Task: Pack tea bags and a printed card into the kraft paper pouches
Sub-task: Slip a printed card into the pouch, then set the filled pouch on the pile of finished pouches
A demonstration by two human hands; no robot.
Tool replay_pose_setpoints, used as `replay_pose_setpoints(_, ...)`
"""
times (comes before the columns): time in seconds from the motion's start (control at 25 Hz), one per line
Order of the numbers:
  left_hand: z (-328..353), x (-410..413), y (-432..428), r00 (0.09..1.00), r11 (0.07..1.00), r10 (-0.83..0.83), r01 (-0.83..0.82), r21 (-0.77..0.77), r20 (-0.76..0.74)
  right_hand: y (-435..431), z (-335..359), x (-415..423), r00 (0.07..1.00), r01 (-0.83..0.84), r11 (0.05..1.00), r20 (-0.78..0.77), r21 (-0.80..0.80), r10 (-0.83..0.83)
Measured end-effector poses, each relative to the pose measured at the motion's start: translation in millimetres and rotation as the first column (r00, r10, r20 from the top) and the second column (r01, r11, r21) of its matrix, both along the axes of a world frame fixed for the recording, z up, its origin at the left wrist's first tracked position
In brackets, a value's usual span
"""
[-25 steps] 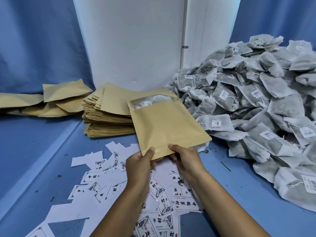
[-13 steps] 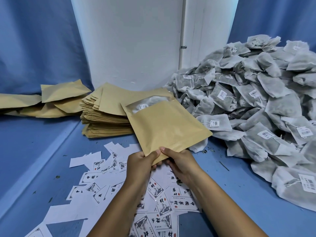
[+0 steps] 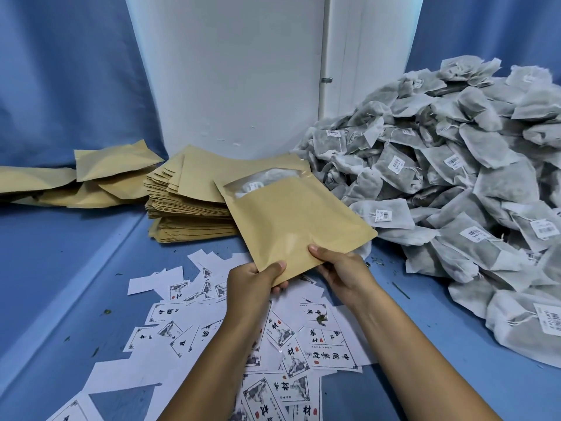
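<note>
Tilting leftward now, the flat tan kraft paper pouch (image 3: 293, 223) stays pinched at its bottom by left hand (image 3: 253, 282) and right hand (image 3: 343, 270) fingers; best kept level so nothing slips out.

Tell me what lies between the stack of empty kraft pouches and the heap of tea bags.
In the head view, the held pouch, gripped by both hands, lies between the stack and the heap.

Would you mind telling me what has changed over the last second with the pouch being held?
Little: the pouch drifted slightly left, and the left hand and right hand keep pinching its near edge. The tea bag pile, pouch stack and cards lie as before.
</note>
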State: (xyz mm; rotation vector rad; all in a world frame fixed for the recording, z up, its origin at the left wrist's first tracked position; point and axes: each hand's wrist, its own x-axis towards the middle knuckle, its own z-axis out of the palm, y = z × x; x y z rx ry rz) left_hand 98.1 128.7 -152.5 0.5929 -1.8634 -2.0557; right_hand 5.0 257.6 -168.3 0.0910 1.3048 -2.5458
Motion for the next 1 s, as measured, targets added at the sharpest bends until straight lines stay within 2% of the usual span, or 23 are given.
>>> replay_pose_setpoints(0.16,-1,-1,0,1.000,1.000,-0.008,0.008,0.015,0.004,5,-2,-6,0.997,0.075,0.997,0.010,-0.002,-0.075)
replay_pose_setpoints(0.32,-3,-2,-3,1.000,0.999,-0.012,0.011,0.034,0.003,9,-2,-10,0.995,0.100,0.991,-0.002,0.093,-0.101)
replay_pose_setpoints(0.4,-4,-3,-4,1.000,0.999,-0.018,0.018,0.037,0.007,9,-2,-9,0.992,0.128,0.990,-0.008,0.064,-0.127)
replay_pose_setpoints(0.48,-6,-5,-7,1.000,0.998,-0.013,0.012,0.059,0.016,16,2,-13,0.971,0.240,0.971,0.003,-0.019,-0.240)
replay_pose_setpoints(0.6,-8,-7,-10,0.999,0.997,-0.022,0.019,0.073,0.039,31,3,-21,0.921,0.385,0.922,0.046,0.047,-0.387)
replay_pose_setpoints(0.76,-11,-10,-8,1.000,0.984,0.010,-0.010,0.180,0.000,29,1,-22,0.959,0.277,0.960,0.065,-0.031,-0.275)
replay_pose_setpoints(0.8,-12,-10,-8,1.000,0.979,0.013,-0.010,0.205,-0.014,29,1,-21,0.971,0.235,0.972,0.028,0.013,-0.236)
replay_pose_setpoints(0.84,-12,-9,-8,1.000,0.974,0.009,-0.003,0.226,-0.027,30,0,-21,0.979,0.206,0.970,-0.034,0.133,-0.203)
replay_pose_setpoints(0.92,-12,-10,-8,0.998,0.968,0.005,0.009,0.250,-0.056,28,-2,-20,0.971,0.214,0.894,-0.182,0.392,-0.153)
replay_pose_setpoints(1.0,-11,-12,-6,0.998,0.978,0.017,-0.004,0.211,-0.059,26,-1,-16,0.932,0.298,0.823,-0.334,0.484,-0.141)
